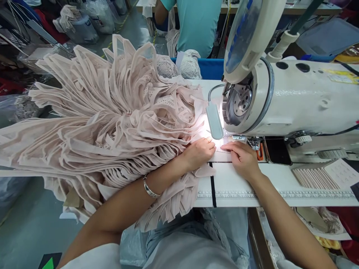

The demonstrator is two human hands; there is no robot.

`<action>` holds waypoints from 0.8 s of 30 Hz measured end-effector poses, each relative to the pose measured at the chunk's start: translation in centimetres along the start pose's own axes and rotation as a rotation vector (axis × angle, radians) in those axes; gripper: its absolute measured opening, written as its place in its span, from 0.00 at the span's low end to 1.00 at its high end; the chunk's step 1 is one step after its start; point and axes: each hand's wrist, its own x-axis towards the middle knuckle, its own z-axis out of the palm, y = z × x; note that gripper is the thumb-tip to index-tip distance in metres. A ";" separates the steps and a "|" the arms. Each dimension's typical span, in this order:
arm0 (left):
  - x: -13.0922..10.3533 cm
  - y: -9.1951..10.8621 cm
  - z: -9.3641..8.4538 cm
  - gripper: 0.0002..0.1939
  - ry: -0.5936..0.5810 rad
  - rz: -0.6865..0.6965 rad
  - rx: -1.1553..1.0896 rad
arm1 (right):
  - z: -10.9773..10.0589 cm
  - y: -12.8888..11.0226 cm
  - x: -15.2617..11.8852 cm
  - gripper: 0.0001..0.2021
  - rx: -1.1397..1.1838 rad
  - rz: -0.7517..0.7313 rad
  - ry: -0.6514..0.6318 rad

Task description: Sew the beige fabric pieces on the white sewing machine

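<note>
A large heap of pale pink lace-trimmed garment pieces (134, 112) spreads over the left of the table and hangs off its front edge. My left hand (199, 152) is closed on pale pink fabric at the heap's right end, close to the needle area. My right hand (244, 158) faces it, its index finger reaching forward and its fingertips on the edge of a small pale fabric piece (223, 145). The sewing machine (305, 97) stands just beyond my right hand. Glare from a small lamp (214, 120) and the lamp itself hide the stitching spot.
A round magnifier (244, 41) leans over the machine head. Right of my hands are a dark phone-like slab (277, 151) and a stack of pale strips (315, 175). A printed ruler (303, 195) lines the front edge. Across the table sits a person in a turquoise shirt (199, 26).
</note>
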 end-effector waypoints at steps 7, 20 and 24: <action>-0.4 -0.1 0.0 0.12 0.007 0.001 -0.068 | -0.1 0.1 0.1 0.19 0.025 -0.146 -0.035; -1.4 -0.1 -1.3 0.07 -0.027 -0.073 -0.145 | -0.4 0.0 -0.2 0.22 -0.096 -0.276 -0.094; -1.2 0.0 -1.4 0.09 -0.040 -0.085 -0.146 | -0.4 0.0 -0.1 0.21 -0.107 -0.297 -0.077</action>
